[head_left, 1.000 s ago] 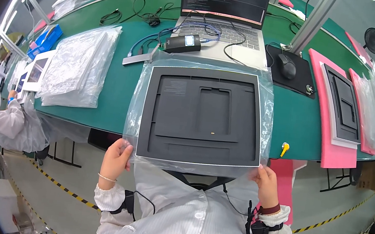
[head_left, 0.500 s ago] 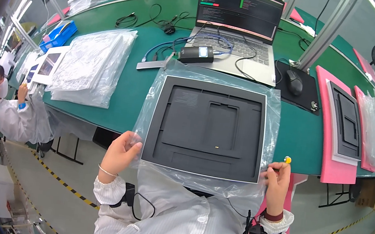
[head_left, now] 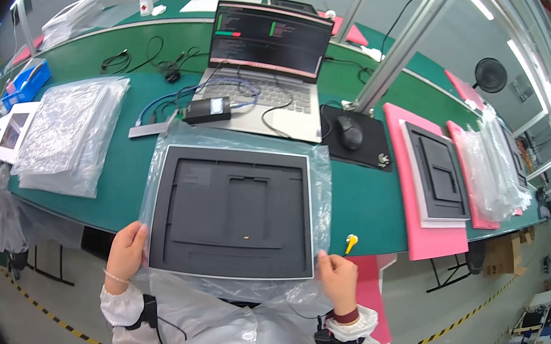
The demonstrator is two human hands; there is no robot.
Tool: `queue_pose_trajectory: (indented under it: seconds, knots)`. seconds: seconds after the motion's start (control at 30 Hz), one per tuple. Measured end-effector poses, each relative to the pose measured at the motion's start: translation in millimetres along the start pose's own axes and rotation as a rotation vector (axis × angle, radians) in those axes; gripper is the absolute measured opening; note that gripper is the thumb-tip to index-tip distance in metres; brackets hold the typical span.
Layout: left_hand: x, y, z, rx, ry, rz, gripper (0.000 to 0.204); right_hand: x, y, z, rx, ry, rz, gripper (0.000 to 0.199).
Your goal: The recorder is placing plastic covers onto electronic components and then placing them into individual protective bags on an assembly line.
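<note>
In front of me lies a flat rectangular panel (head_left: 205,222) with a black recessed back and a thin white border. Clear plastic bag (head_left: 324,214) film shows all around it, and its near part hangs past the table edge; whether the panel is inside or on top I cannot tell. At the panel's near left corner, my left hand (head_left: 127,253) is closed, thumb against fingers, on the bag's edge. Beside the near right corner my right hand (head_left: 339,283) pinches the bag's other edge. A small yellow object (head_left: 351,243) lies on the table edge just beyond my right hand.
Behind the panel stand an open laptop (head_left: 264,100), a black box with cables (head_left: 207,111) and a mouse (head_left: 349,133). Stacked bagged sheets (head_left: 70,129) lie left. Another black panel (head_left: 438,170) rests on pink foam (head_left: 431,244) at right. Co-workers are at far left and across the table.
My view has swung right, so the scene sits further left. My right hand's fingers have closed in on the bag's edge. A person holding a white-framed panel has come into view across the table.
</note>
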State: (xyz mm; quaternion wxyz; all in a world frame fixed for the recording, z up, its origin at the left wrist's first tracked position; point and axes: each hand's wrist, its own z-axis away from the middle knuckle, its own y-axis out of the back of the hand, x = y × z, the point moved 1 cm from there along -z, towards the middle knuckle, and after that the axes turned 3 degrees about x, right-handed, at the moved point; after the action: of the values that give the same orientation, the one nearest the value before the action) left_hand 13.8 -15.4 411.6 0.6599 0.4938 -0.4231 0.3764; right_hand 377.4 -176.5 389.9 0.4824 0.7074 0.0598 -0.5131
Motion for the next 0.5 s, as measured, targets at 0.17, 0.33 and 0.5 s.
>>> queue_pose_trajectory:
  seconds: [0.17, 0.33, 0.5]
  knots:
    - [-4, -13, 5, 0.024, -0.014, 0.074, 0.030, -7, 1, 0, -0.009, 0.056, -0.013, 0.031]
    - [-7, -19, 7, 0.186, -0.364, -0.088, 0.021, -4, 10, 8, -0.026, 0.131, 0.019, 0.020]
    - [-3, -27, 9, 0.158, -0.326, -0.023, 0.013, -24, 16, 16, 0.018, 0.435, -0.126, 0.013]
